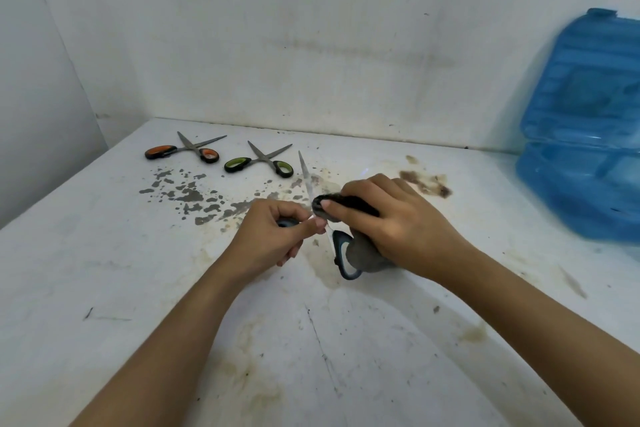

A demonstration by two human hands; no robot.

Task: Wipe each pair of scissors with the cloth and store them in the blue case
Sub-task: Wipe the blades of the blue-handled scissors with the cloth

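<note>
My left hand grips the blue-handled scissors by one handle, held open above the table. One blade points away from me. My right hand presses a dark grey cloth around the other blade, which is hidden under it. At the back left of the table lie the orange-handled scissors and, to their right, the green-handled scissors, both open. The blue case stands open at the right edge, its lid leaning on the wall.
The white table is stained, with chipped grey patches in front of the two lying scissors and a brown stain beyond my right hand. White walls close the back and the left side.
</note>
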